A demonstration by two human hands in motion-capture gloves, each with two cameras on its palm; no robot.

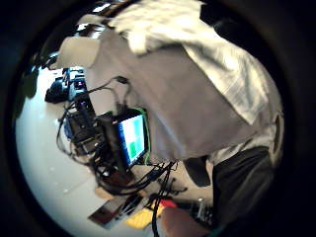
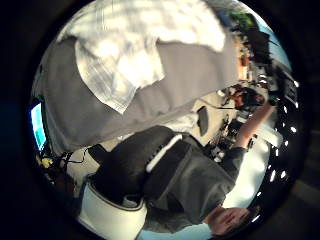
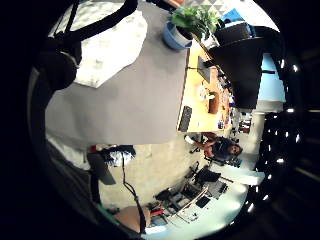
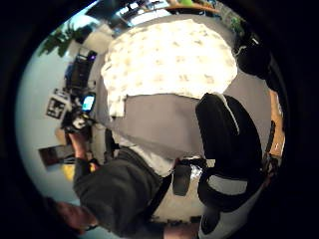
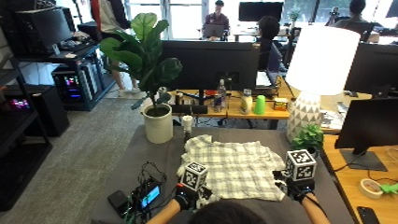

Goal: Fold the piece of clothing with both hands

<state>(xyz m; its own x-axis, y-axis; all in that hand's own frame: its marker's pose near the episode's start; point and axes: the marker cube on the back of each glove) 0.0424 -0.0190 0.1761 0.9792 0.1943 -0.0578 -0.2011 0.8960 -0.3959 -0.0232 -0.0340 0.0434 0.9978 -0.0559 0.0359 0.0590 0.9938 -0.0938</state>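
On the grey surface (image 5: 155,154) lies the checked shirt (image 5: 230,169), with both hands at its near edge.
Left hand (image 5: 185,197) sits at the shirt's near left corner and right hand (image 5: 297,188) at its near right side (I cannot tell if their fingers pinch the cloth or are spread). Shirt is partly bunched, between a white plant pot (image 5: 158,126) and a small green plant (image 5: 308,138); a small lit screen (image 5: 150,196) stands beside the left hand.

The shirt (image 5: 231,169) is soft checked cloth, matt and wrinkled. The bench (image 5: 149,156) has a smooth, matt grey top.
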